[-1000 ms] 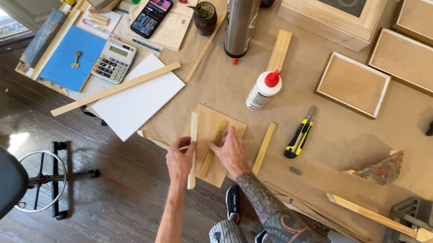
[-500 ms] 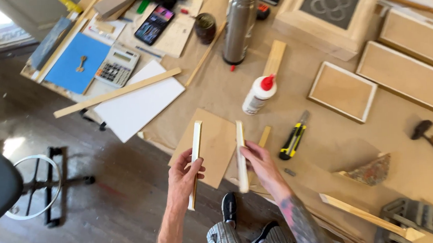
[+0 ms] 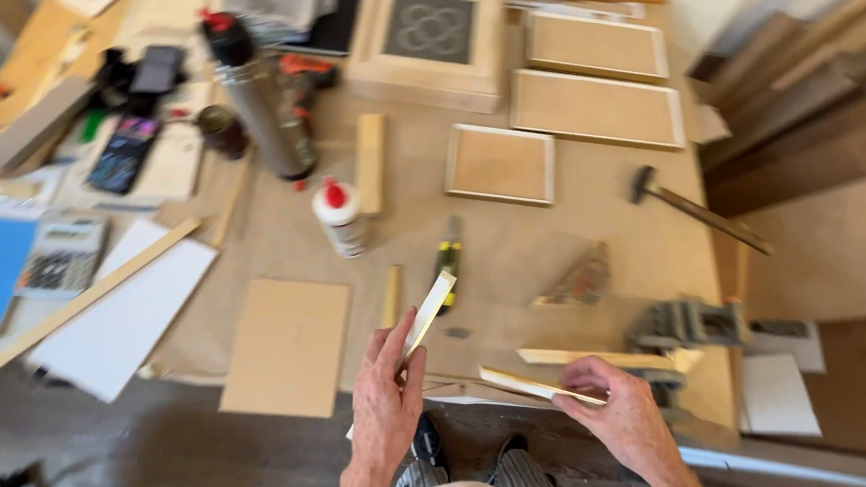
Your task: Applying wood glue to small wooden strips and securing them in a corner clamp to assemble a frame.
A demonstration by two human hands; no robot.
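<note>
The left hand [image 3: 388,407] pinches a thin, pale wooden strip [image 3: 427,314] between thumb and fingers, the strip rising up and away from the fingertips toward the tabletop. The right hand [image 3: 619,413] closes on a second pale strip [image 3: 537,385], which runs from its fingers leftward toward the left hand without touching the first strip. Both strips are lifted clear of the work surface and apart from each other, so by my reading they are not yet fitted to anything.

Just beyond the left fingers lies a bare brown board panel [image 3: 289,345], still without an edging. Past the raised strip's tip sit a yellow-and-black utility knife [image 3: 446,263] and a glue bottle with a red cap [image 3: 339,214]. Farther out, several framed panels [image 3: 499,163] already carry pale borders, and a hammer [image 3: 696,209] lies beyond the right hand.
</note>
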